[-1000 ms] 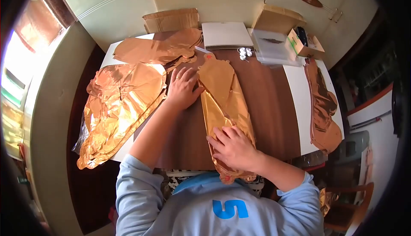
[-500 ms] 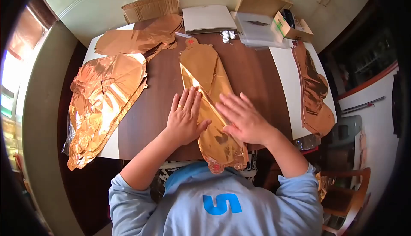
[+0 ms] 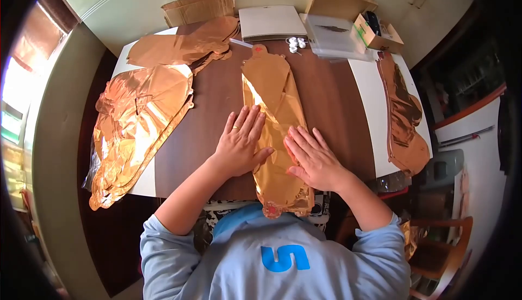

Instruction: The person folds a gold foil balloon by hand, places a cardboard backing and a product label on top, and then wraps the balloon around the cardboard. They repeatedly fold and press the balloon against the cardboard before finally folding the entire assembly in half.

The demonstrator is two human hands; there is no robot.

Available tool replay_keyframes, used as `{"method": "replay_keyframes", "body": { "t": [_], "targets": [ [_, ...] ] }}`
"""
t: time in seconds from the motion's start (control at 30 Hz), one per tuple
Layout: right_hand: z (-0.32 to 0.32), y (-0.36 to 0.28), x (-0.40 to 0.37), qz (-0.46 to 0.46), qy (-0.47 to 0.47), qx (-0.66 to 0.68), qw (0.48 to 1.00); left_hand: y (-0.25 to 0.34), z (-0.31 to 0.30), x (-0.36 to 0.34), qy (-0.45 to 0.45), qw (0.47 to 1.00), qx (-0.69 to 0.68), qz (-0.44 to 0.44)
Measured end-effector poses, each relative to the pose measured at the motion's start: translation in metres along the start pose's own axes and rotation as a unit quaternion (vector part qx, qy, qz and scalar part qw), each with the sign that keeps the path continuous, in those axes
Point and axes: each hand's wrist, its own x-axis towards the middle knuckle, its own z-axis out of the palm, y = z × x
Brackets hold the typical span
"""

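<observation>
The foil (image 3: 276, 131) lies on the table (image 3: 337, 101) between the left hand (image 3: 239, 145) and right hand (image 3: 316, 161), which overlap its long edges, each grip flat and unclamped (right-hand contact is hard to tell); light, even palm pressure would likely avoid fresh creases

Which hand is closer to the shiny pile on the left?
Left: the left hand lies between the shiny pile and the right hand, which is farther, at the right edge of the folded foil.

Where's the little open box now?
In the head view, the little box sits at the back right of the table, just right of the clear plastic.
</observation>
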Motion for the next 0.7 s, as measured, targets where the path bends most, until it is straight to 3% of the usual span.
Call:
{"method": "replay_keyframes", "body": {
  "t": [0.7],
  "targets": [
    [-0.027,-0.015,0.0,-0.029,-0.037,-0.001,0.999,0.008,0.002,0.003,0.005,0.999,0.031,0.009]
  ]
}}
